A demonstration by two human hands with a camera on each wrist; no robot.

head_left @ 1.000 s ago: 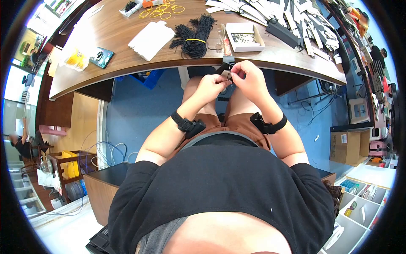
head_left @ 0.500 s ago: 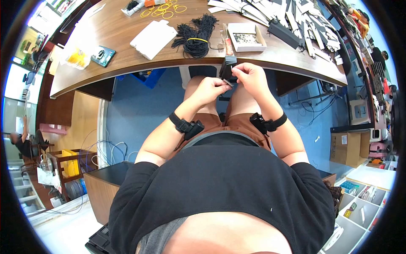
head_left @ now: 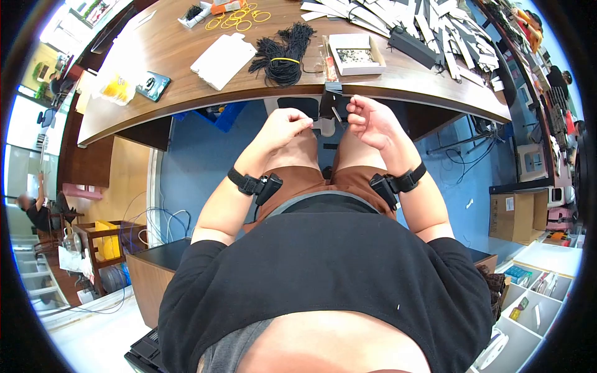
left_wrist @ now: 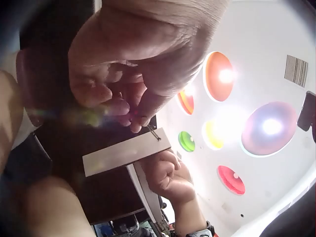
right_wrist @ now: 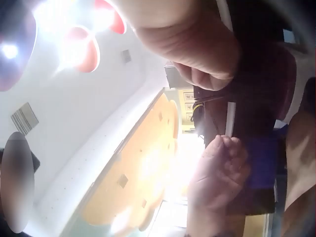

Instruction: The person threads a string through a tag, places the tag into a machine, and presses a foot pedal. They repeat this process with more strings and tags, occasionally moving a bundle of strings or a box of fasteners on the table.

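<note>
A narrow white tag (left_wrist: 126, 153) hangs between the two hands, with a thin dark cord (left_wrist: 154, 132) looped through the hole near its end. In the left wrist view, the thumb and fingers of my left hand (head_left: 286, 129) pinch this cord just above the tag. My right hand (head_left: 375, 123) is apart on the other side of the tag, its fingers loosely curled with nothing visible in them. Close in front of the hands, a dark bundle with a layered top (head_left: 333, 93) hangs at the table's front edge.
The wooden table (head_left: 168, 62) carries a bundle of black cords (head_left: 283, 59), a white box of small pieces (head_left: 356, 57), a flat white box (head_left: 224, 61), yellow rubber bands (head_left: 239, 17) and a heap of black and white tags (head_left: 438, 37). A black box (head_left: 411, 50) lies beside the heap.
The hands were together at the tag and have moved apart, left hand leftward and right hand slightly rightward. The tag, earlier between the left fingers, now hangs from its cord.
</note>
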